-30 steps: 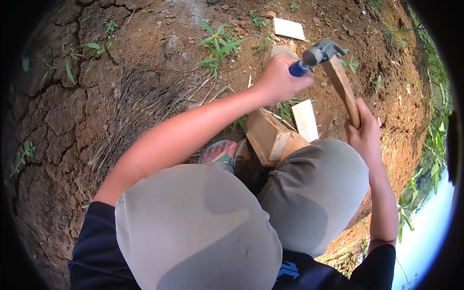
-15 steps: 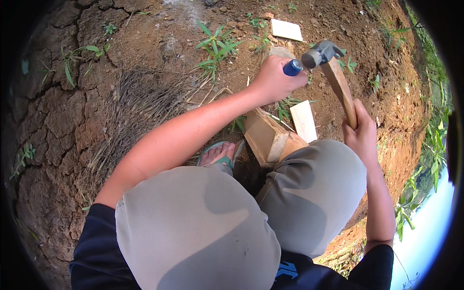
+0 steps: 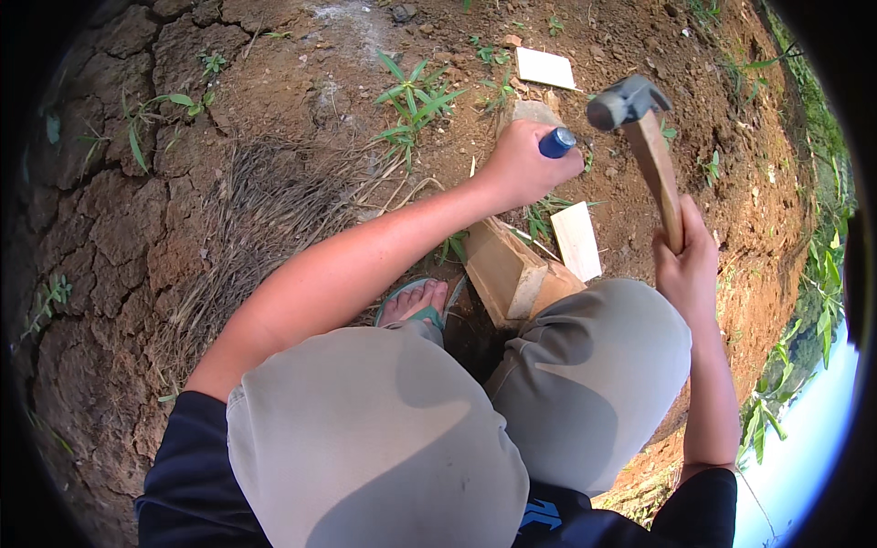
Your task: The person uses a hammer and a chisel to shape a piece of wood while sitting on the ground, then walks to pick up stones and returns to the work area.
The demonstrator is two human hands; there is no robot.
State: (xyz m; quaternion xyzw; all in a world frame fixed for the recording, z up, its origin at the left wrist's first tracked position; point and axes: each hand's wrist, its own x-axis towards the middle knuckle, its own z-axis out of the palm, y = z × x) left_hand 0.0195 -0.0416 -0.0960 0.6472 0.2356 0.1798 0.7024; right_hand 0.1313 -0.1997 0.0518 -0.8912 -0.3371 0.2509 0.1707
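- Person crouching on cracked dirt, knees filling the lower view; a foot in a green sandal (image 3: 416, 306) showing just left of the wood block (image 3: 512, 269)
- Left hand (image 3: 525, 164) reaching out past the block's far end, fingers wrapped tight round a chisel (image 3: 557, 142); only its blue butt is showing above the fist, blade hidden behind the hand
- Right hand (image 3: 685, 265) gripping the wooden handle of the hammer (image 3: 639, 137) low down, fingers closed round it, just right of the block
- Change: hammer head is now standing off to the right of the chisel butt with a clear gap; half a second back it was close against the butt, so the head is drawing away from the tool
- Reading this as the lift between blows, chisel staying planted
- Pale flat board (image 3: 577, 239) lying against the block's right side; another pale piece (image 3: 545, 68) well beyond the block
- Weeds (image 3: 416, 96) and dry grass beyond and left of the block
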